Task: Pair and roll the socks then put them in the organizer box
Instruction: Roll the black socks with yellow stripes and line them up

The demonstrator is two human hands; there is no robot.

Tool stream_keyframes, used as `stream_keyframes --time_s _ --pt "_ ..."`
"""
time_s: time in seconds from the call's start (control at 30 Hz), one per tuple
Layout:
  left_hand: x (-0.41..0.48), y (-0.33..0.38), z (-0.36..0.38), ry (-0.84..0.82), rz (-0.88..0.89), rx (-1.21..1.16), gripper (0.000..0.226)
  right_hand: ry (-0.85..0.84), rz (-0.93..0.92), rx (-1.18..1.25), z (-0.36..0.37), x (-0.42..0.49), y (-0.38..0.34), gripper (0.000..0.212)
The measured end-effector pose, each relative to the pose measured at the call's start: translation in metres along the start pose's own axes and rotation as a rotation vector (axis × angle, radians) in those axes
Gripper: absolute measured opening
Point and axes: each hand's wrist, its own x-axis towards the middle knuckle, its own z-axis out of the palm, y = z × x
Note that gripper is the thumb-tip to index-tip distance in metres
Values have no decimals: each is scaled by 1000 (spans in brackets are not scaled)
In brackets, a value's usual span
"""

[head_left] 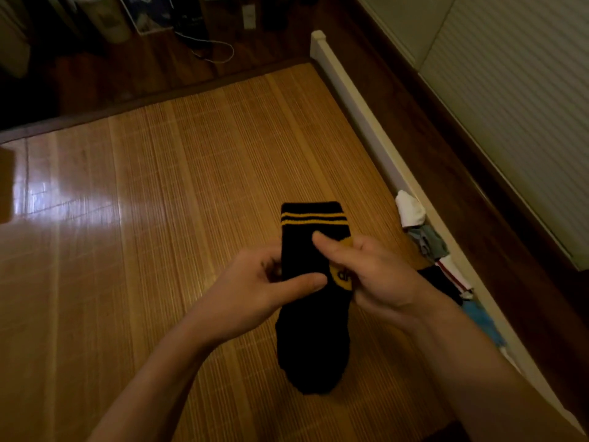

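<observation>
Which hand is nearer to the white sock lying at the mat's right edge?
Right. The right hand grips the black sock below and left of the white sock; the left hand holds its other side, farther away.

I am looking down on a bamboo mat (191, 186) with fine slats, and a bright patch of glare lies on its left part. Beyond its dark far edge is dark wooden floor (127, 68), where a thin white cable (220, 54) loops near a black object (191, 23) that I cannot make out. A pale cylinder (108, 17) stands at the top left. Along the mat's right side runs a white rail (360, 113), and past it, over a dark wooden strip (430, 129), is a pale ribbed panel (516, 106).
</observation>
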Motion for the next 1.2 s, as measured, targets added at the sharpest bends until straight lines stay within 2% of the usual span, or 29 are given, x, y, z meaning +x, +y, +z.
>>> stream_keyframes --time_s 0.1,0.23,0.4,0.5,0.57,0.67,0.77,0.93,1.0,1.03,1.1,1.2 --pt "2 -18 -1 -18 -120 27 28 76 -134 114 2 12 -6 42" --pt "-5 -49 1 8 -209 -49 28 208 -196 266 -7 24 -9 40" --pt "-20 -71 10 120 -318 -448 41 296 -152 448 -15 32 -3 47" --pt "-27 -75 22 19 -313 -722 45 333 -87 543 -21 36 6 47" --pt "-32 -76 29 -14 -327 -780 40 372 -63 573 -24 39 12 46" --pt "-36 -79 36 1 -451 -872 31 428 -13 596 -31 45 27 41" --pt "-43 -83 38 4 -530 -1021 38 502 0 522 -40 49 46 37" --pt "-52 -85 39 82 -576 -1039 45 615 -132 330 -42 43 64 20" --pt "-55 -87 38 93 -606 -1097 43 594 -185 215 -36 35 70 29" --pt "-56 -88 37 88 -610 -1129 42 575 -210 132 -32 29 73 35" --pt "-60 -92 36 84 -605 -1209 44 500 -244 -82 -22 15 80 33" --pt "-63 -95 35 111 -627 -1301 45 193 -245 -426 -6 -7 99 31"
